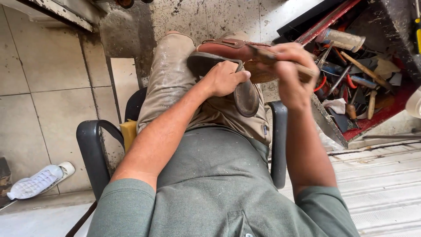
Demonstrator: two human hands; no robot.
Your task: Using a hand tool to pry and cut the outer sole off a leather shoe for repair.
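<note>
You have one brown leather moccasin-style shoe (228, 47) across your lap, resting on your knee, turned on its side so the upper faces away from you. Its dark grey rubber sole (245, 94) has come loose from the upper and curves down toward you; the inner face of the upper, where it is bared, looks lighter, tan and rough. Stitching runs along the top edge of the leather.

Your left hand (224, 79) is clenched on the sole, thumb over its edge, pressing it back from the upper. Your right hand (291, 72) is closed around one thin wooden-handled tool (280, 61), whose far end lies against the bared tan face of the shoe; what the tip is I cannot tell, as it is blurred.

You sit in one black armchair with two padded armrests (92, 149), with a yellow cushion edge showing beside your leg. To your right stands one red open toolbox (377, 115), crowded with wooden-handled tools, pliers and scraps, too tangled to count. On the pale tiled floor (52, 96) to your left lies one white sports shoe (39, 181), sole up, well apart from you.
</note>
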